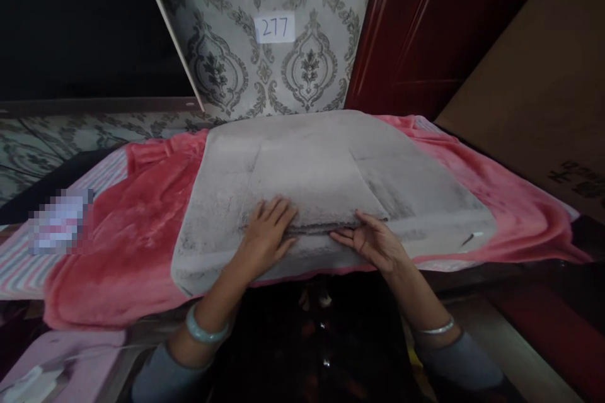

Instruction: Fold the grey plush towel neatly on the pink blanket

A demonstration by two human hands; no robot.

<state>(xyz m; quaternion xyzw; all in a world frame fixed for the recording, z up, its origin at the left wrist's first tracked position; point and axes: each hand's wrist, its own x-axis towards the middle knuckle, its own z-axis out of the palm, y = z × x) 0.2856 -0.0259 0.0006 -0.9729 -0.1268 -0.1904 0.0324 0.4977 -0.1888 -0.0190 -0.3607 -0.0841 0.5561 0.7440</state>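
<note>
A folded grey plush cloth (307, 182) lies on a larger smooth grey cloth (425, 182), its near edge showing stacked, slightly ragged layers. My left hand (268, 233) rests flat on the near left corner of the folded cloth, fingers stretched forward and thumb toward the edge. At the near right edge is my right hand (371, 240), palm turned inward. Its thumb lies over the top of the folded cloth and its fingers are at the layered edge, so that it grips the edge lightly.
Beneath the grey cloth spreads a pink-red plush blanket (127, 245) over striped fabric (19, 264). A dark screen (89, 25) stands back left, and a cardboard box (543, 75) on the right. Behind are a patterned wall (227, 44) with a "277" label (275, 27) and a red cabinet (416, 25).
</note>
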